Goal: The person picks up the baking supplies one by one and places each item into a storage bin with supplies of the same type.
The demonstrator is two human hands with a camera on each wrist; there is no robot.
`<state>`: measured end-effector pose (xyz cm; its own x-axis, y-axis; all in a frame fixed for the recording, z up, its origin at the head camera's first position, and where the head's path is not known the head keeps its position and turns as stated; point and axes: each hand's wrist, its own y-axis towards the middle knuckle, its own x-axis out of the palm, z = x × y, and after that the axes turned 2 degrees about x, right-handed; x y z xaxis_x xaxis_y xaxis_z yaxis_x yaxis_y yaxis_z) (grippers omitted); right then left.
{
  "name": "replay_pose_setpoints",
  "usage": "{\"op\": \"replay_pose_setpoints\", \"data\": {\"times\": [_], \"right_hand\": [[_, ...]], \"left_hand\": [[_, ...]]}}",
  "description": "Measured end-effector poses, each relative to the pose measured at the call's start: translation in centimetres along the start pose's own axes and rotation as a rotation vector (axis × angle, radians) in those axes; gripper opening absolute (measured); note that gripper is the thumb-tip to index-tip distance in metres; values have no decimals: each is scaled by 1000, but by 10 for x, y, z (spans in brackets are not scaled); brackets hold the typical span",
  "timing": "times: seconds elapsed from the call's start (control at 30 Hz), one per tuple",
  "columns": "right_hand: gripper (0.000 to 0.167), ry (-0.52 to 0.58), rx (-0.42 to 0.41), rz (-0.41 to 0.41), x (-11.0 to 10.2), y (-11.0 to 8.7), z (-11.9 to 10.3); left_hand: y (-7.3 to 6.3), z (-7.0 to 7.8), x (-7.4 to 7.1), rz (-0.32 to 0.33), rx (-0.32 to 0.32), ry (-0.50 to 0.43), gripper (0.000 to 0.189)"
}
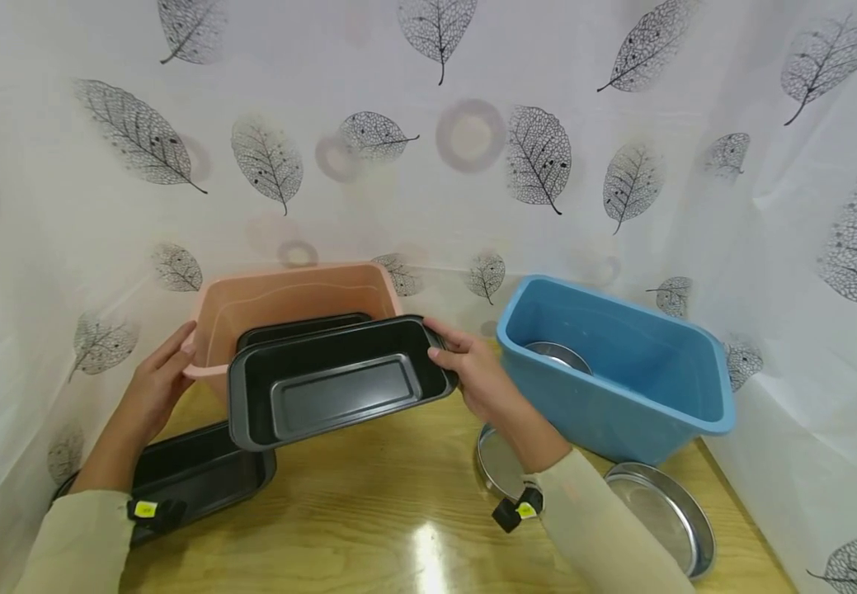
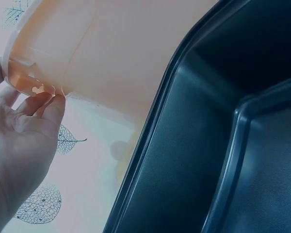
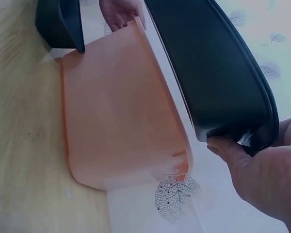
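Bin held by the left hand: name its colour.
The bin is peach-pink, clearest in the head view.

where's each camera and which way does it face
Head: on the person's head, facing forward and down at the pink bin, held black pan and blue bin; the left hand, right hand and sleeves show.
Left wrist: on that wrist, facing the left hand's grip on the pink bin's rim, pan alongside; only that hand shows.
Right wrist: on that wrist, facing the right hand's grip on the pan; both hands show.
Both wrist views share the pink bin and pan.
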<state>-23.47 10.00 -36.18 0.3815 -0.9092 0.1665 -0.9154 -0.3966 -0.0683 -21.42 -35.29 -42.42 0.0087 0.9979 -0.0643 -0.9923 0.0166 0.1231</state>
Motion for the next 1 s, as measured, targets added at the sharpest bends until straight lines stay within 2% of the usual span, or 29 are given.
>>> {"op": "replay_pose_setpoints", "data": {"times": [0.27,0.5,0.67,0.8,1.0], "right_hand": [[56,-19,-35,12,7,25,-15],[56,15,-36,22,20,49,-26],[56,18,-23,8,27,66,-29],[55,-7,-28,7,30,81,-30],[55,-57,-56,56,33,104,-32]], "left_hand": [[-1,-1,-1,-14,41,-39,64],[-2,0,-1,-5,29,-25,64],[-1,-3,-2,-8,31,-65,65],[0,-5,-2,-12,32,-68,66],[1,-5,-2,-15,12,-63,67]]}}
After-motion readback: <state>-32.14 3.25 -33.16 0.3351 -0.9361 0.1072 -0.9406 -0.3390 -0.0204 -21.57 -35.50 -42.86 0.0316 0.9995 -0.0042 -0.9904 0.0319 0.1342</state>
